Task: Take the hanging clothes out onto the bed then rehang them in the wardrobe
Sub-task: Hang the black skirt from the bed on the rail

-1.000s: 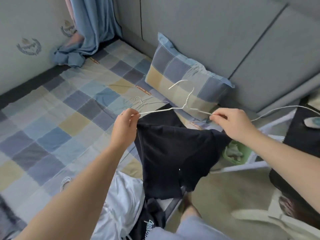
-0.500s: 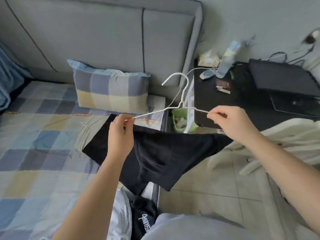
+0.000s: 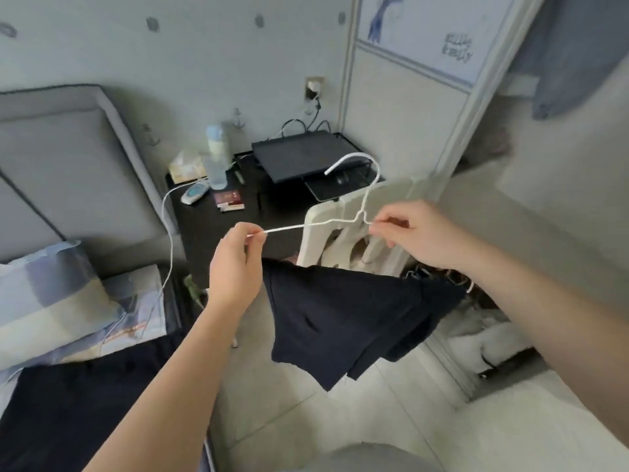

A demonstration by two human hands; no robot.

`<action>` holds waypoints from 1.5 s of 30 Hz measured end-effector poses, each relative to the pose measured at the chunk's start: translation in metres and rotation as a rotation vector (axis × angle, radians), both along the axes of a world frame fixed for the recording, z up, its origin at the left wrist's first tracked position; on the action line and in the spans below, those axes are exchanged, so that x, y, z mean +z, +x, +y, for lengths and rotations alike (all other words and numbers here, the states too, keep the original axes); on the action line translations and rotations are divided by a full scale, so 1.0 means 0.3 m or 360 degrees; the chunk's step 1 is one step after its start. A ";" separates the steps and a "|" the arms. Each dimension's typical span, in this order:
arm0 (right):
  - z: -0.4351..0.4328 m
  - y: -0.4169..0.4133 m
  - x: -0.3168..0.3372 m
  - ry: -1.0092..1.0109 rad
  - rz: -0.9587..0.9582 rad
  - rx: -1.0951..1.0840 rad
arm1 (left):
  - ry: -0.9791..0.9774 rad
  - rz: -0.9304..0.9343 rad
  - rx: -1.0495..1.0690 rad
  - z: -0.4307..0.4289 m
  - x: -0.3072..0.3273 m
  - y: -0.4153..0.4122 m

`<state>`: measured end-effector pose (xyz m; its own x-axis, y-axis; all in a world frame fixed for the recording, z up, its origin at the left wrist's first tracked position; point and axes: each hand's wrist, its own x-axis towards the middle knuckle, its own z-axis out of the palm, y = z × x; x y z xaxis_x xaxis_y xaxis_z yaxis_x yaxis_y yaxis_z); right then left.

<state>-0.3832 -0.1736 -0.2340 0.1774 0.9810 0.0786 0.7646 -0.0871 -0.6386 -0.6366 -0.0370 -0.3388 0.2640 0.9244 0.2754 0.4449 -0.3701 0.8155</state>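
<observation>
black garment (image 3: 340, 318) hangs from a white wire hanger (image 3: 292, 228), held in the air over the tiled floor (image 3: 289, 403), in front of a black nightstand (image 3: 211, 240) and a white plastic chair (image 3: 323, 240). the left hand (image 3: 235, 264) pinches the hanger's left arm between thumb and fingertips. the right hand (image 3: 418, 236) pinches the wire just beside the neck, with the hook pointing up.

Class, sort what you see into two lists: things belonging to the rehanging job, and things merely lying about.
Job: white wire hanger, dark garment hanging below it, left hand and right hand pinching the hanger.
Lying about: bedside table, laptop, bottle, pillow, plastic chair.
</observation>
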 end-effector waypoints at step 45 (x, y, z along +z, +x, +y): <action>-0.256 1.618 1.076 0.1334 0.1416 -0.0888 | 0.0391 -0.0045 -0.1983 -0.048 1.225 2.048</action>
<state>0.1022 -0.2505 0.0887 0.8392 0.4748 0.2651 0.0554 0.4102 -0.9103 -0.0224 -0.0516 0.0288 0.9057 -0.0207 0.4234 -0.3283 -0.6662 0.6696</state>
